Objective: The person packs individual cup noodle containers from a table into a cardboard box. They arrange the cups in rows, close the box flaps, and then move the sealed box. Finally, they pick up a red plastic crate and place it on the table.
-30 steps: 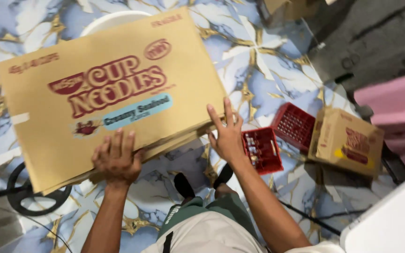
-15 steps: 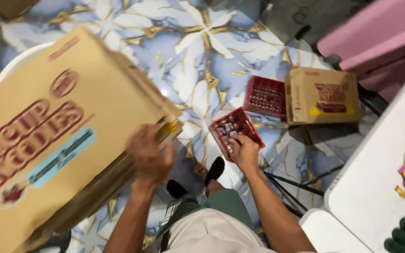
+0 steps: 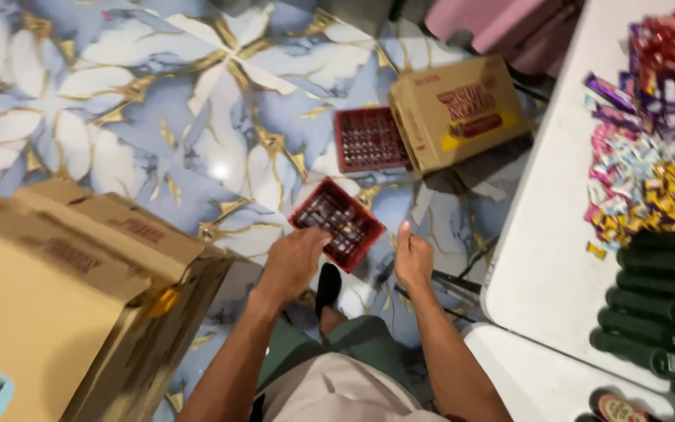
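A: Hands?
B: Both empty. Left hand (image 3: 294, 262) loosely spread, fingertips at the near edge of the red tray (image 3: 338, 221) on the floor; can't tell if touching. Right hand (image 3: 413, 258) curled, thumb up, just right of it.
A: Around?
B: Big cardboard box (image 3: 56, 312) near left. White table (image 3: 556, 258) right w/ sweets (image 3: 642, 180), green bottles (image 3: 658, 312). Farther: 2nd red tray (image 3: 370, 139) beside a small box (image 3: 458, 109).

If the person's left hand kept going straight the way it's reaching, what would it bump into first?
Most likely the small red crate on the floor: the left hand is open, fingers aimed at its near edge, though depth is hard to judge from above. The right hand hangs beside it.
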